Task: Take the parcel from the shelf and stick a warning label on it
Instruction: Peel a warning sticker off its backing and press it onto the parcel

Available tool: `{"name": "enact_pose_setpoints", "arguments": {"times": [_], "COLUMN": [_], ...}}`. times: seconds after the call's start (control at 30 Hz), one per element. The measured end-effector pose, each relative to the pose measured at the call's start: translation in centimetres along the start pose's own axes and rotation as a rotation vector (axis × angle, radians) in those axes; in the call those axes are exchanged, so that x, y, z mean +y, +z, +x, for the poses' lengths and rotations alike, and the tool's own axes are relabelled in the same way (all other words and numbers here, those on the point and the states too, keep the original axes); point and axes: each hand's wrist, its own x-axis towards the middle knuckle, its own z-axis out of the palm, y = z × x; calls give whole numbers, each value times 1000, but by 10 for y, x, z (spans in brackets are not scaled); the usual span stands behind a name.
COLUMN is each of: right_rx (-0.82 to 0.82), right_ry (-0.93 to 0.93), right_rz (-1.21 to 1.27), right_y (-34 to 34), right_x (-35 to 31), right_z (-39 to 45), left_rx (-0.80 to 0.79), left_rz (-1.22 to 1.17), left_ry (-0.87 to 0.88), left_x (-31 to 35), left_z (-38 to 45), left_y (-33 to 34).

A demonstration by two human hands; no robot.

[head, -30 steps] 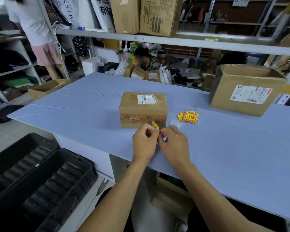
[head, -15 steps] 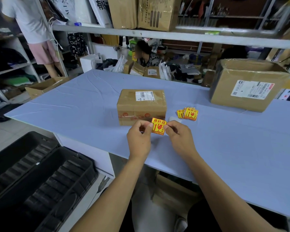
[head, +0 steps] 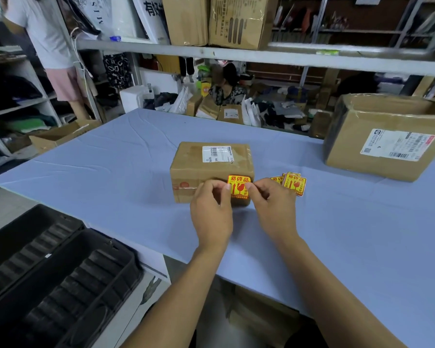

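A small brown cardboard parcel (head: 211, 167) with a white shipping label on top rests on the blue table (head: 111, 177). A yellow warning label with red print (head: 238, 185) is held flat against the parcel's near side, at its right end. My left hand (head: 211, 212) pinches the label's left edge. My right hand (head: 271, 207) pinches its right edge. Whether the label is stuck down, I cannot tell.
A small pile of spare yellow labels (head: 291, 183) lies just right of the parcel. A bigger cardboard box (head: 387, 139) stands at the far right. A black plastic tray (head: 55, 277) sits low at the left. Two other people are behind the table.
Both hands have carried the label forward from above the table's near edge up to the parcel's near side. The label now faces me, pressed at the box.
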Motion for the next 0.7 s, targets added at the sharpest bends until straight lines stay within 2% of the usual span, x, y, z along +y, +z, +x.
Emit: {"name": "enact_pose_setpoints", "arguments": {"times": [0.7], "right_rx": [61], "right_ry": [171], "right_rz": [20], "right_y": [14], "right_x": [6], "right_z": [6], "left_rx": [-10], "left_rz": [180], "left_ry": [-69], "left_x": [-1], "left_z": [9], "left_y": [5]}}
